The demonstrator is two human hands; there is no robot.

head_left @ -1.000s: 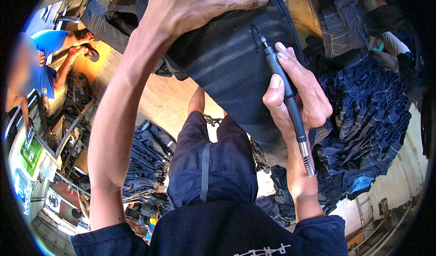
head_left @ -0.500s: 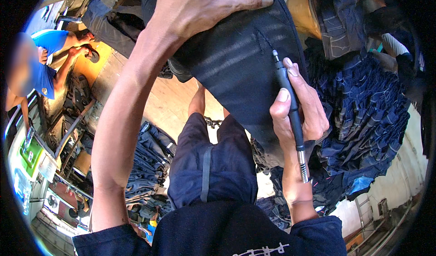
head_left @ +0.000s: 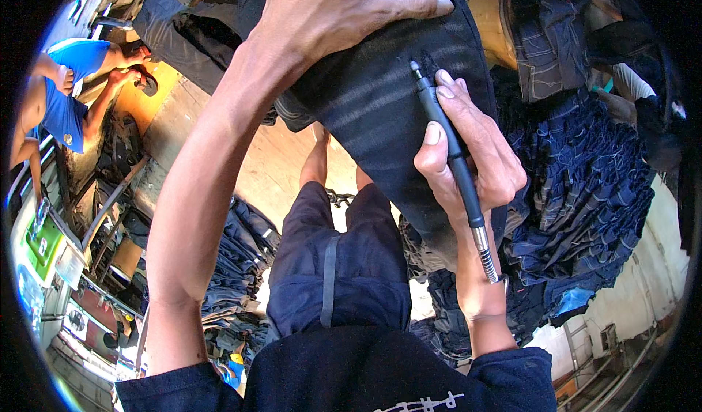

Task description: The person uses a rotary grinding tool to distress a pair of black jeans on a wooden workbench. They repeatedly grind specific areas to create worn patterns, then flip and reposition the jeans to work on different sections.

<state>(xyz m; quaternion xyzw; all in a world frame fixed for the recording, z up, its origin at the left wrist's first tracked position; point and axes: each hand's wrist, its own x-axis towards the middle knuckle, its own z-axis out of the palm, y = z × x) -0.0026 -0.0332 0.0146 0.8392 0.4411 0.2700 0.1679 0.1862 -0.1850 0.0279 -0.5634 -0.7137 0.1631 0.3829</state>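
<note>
A dark denim trouser leg [head_left: 365, 112] with faint pale streaks across it is stretched out in front of me. My left hand [head_left: 322, 10] rests on its upper part with the thumb held out straight; the other fingers run past the top edge of the picture. In my right hand [head_left: 475, 141] is a slim black rotary tool handpiece [head_left: 455, 149], gripped like a pen, with a spring sleeve at its lower end. Its small rounded metal tip points up and left, close to a dark scuffed patch on the denim. Whether the tip touches the cloth I cannot tell.
To the right hangs a big heap of dark jeans [head_left: 578, 185], with more trousers [head_left: 545, 46] above it. Another stack of jeans [head_left: 238, 258] lies below left. A person in blue shorts [head_left: 69, 112] sits at the far left, near a green tray [head_left: 45, 247].
My right hand has moved the handpiece left and slightly up, so its tip has shifted across the denim. My left hand and the cloth have shifted slightly right.
</note>
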